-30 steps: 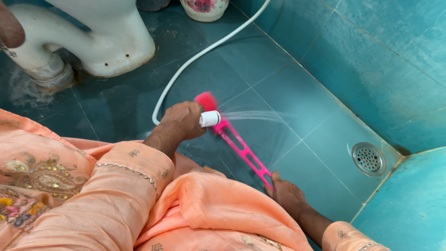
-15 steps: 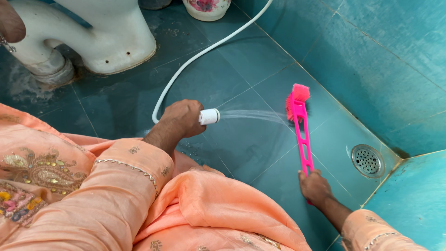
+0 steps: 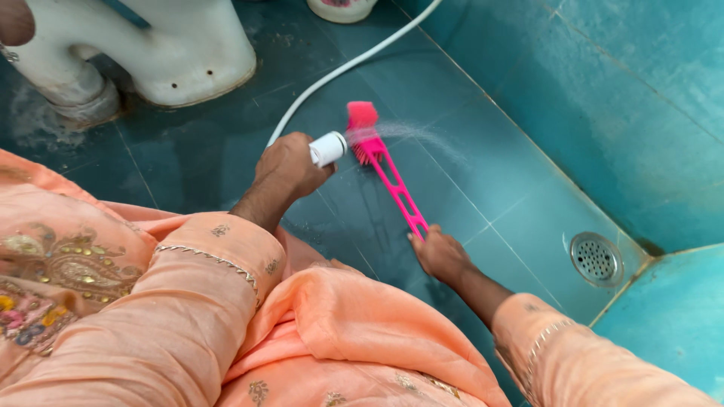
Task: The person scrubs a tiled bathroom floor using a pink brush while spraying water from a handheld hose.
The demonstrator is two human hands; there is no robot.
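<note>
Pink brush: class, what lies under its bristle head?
The pink brush rests on wet teal floor tiles, with spray crossing the bristles. The patch directly beneath them is covered.

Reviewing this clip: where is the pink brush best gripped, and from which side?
By the slotted handle's near end, from the person's side, as the right hand does: the pink brush lies low, bristles pointing away on the wet floor.

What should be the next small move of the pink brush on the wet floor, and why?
Probably a stroke toward the floor drain. The right hand holds the pink brush with its bristles under the spray from the white nozzle in the left hand.
</note>
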